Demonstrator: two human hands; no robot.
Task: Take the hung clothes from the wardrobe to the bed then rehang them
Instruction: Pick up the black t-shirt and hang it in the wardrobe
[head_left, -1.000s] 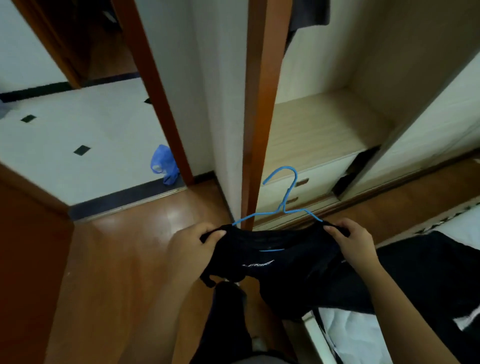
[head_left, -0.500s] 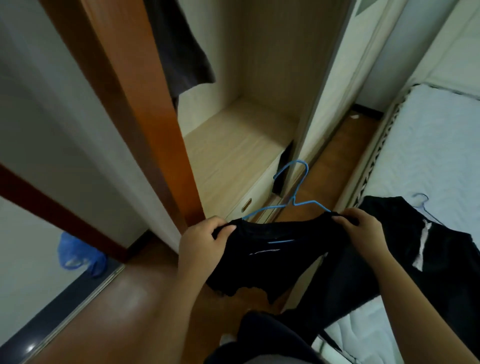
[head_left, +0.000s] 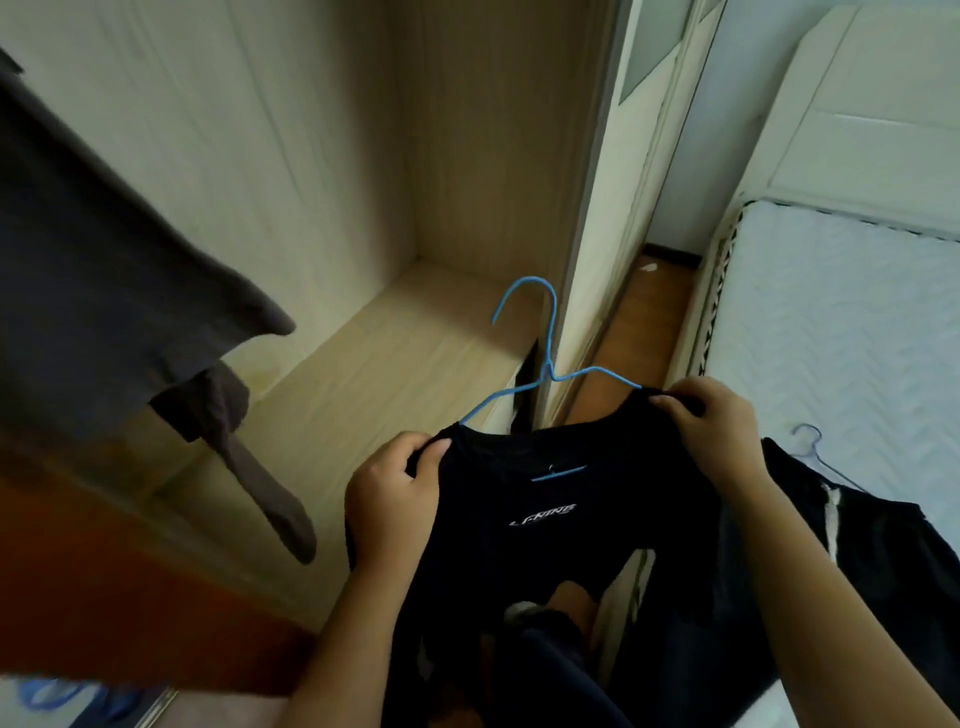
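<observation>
I hold a black T-shirt (head_left: 550, 525) with small white lettering on a blue wire hanger (head_left: 545, 358) in front of the open wardrobe (head_left: 363, 182). My left hand (head_left: 395, 499) grips its left shoulder and my right hand (head_left: 711, 431) grips its right shoulder. The hanger's hook points up over the wardrobe's pale wooden shelf (head_left: 395, 358). A grey garment (head_left: 104, 260) hangs inside the wardrobe at the left. A second black garment (head_left: 872, 551) with a white stripe lies on the bed (head_left: 852, 322), a thin grey hanger (head_left: 815, 447) poking out of it.
The wardrobe's sliding door frame (head_left: 597, 208) stands between the shelf and the bed. A brown wooden panel (head_left: 104, 597) fills the lower left. A strip of wooden floor (head_left: 644, 312) runs between wardrobe and bed. Something blue (head_left: 67, 696) lies on the floor at bottom left.
My view has swung right and up from the doorway and floor toward the wardrobe interior and bed. Both hands have kept their hold on the black T-shirt's shoulders, with the hanger carried along.
</observation>
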